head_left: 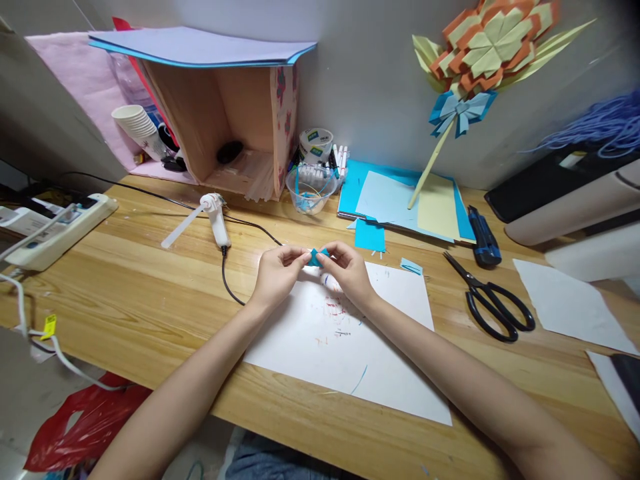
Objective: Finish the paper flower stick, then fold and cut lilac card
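Observation:
A small folded piece of blue paper is pinched between both hands, above the far part of a marked white sheet. My left hand grips its left end between thumb and forefinger. On its right end, my right hand pinches in the same way. Parts of the paper are hidden by the fingertips. Just beyond my right hand lies a flat blue paper square. A small light-blue folded strip rests at the white sheet's far right corner.
Black-handled scissors and a utility knife lie to the right. A glue gun with its cord stands left. Behind are an open box, a clear bowl, stacked coloured paper and a paper flower.

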The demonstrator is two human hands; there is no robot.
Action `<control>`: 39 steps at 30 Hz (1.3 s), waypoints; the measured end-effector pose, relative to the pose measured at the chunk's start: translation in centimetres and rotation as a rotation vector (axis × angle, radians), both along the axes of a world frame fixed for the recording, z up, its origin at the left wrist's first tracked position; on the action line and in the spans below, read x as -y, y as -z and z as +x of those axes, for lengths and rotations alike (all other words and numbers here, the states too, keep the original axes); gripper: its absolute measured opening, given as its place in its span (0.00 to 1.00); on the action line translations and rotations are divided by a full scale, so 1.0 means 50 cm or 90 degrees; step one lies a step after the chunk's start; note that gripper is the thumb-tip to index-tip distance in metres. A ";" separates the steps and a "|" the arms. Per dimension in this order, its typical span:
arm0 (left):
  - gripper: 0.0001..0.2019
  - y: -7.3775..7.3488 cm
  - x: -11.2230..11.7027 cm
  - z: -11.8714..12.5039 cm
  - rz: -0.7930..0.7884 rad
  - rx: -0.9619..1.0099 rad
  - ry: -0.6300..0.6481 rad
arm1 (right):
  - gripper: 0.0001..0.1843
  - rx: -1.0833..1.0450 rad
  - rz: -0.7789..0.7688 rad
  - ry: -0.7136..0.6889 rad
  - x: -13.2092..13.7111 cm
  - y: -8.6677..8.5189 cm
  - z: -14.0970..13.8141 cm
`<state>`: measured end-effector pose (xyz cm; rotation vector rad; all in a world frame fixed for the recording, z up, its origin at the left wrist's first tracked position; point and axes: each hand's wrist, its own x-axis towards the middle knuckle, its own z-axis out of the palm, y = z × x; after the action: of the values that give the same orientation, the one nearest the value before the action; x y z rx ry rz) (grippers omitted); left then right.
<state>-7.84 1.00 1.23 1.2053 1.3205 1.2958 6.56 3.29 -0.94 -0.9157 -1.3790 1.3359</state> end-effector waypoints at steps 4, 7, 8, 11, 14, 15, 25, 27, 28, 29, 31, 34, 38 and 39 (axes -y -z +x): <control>0.12 -0.006 0.000 -0.003 -0.022 0.019 0.002 | 0.13 -0.018 -0.019 0.009 -0.002 -0.003 0.000; 0.12 -0.008 0.003 -0.004 -0.038 0.027 0.013 | 0.12 -0.026 -0.019 0.037 -0.005 -0.002 0.000; 0.13 -0.008 0.004 -0.003 -0.043 0.031 0.015 | 0.12 -0.027 -0.019 0.043 -0.006 -0.001 0.000; 0.13 -0.005 0.006 -0.001 -0.047 0.019 0.016 | 0.12 -0.028 -0.019 0.037 -0.008 0.000 0.000; 0.12 -0.002 0.007 -0.001 -0.046 -0.004 0.012 | 0.13 -0.035 -0.025 0.023 -0.008 -0.001 0.000; 0.12 -0.002 0.007 -0.002 -0.045 -0.003 0.007 | 0.14 -0.041 -0.029 0.022 -0.008 -0.001 -0.001; 0.10 -0.004 0.004 -0.002 -0.058 0.039 0.005 | 0.12 -0.033 -0.059 0.016 -0.009 -0.003 0.004; 0.09 -0.003 0.003 0.001 -0.074 0.049 -0.001 | 0.12 -0.031 -0.065 0.016 -0.010 -0.003 0.003; 0.08 -0.003 0.003 0.002 -0.078 0.052 -0.003 | 0.12 -0.031 -0.068 0.014 -0.011 -0.003 0.003; 0.08 -0.002 0.002 0.003 -0.080 0.053 -0.004 | 0.12 -0.031 -0.070 0.013 -0.011 -0.002 0.003; 0.08 -0.001 0.002 0.003 -0.073 0.051 -0.006 | 0.12 -0.032 -0.074 0.010 -0.011 -0.002 0.003; 0.08 0.002 0.003 0.003 -0.049 0.031 -0.010 | 0.12 -0.032 -0.077 0.002 -0.010 -0.001 0.004; 0.09 0.006 0.005 0.002 -0.030 0.004 -0.009 | 0.12 -0.029 -0.074 0.004 -0.012 0.001 0.002; 0.10 0.007 0.005 0.002 -0.028 0.005 -0.006 | 0.12 -0.027 -0.068 0.010 -0.012 0.002 0.002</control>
<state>-7.74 0.74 0.90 1.1634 1.3436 1.2708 6.64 3.89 -1.04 -0.9612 -1.2764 1.4202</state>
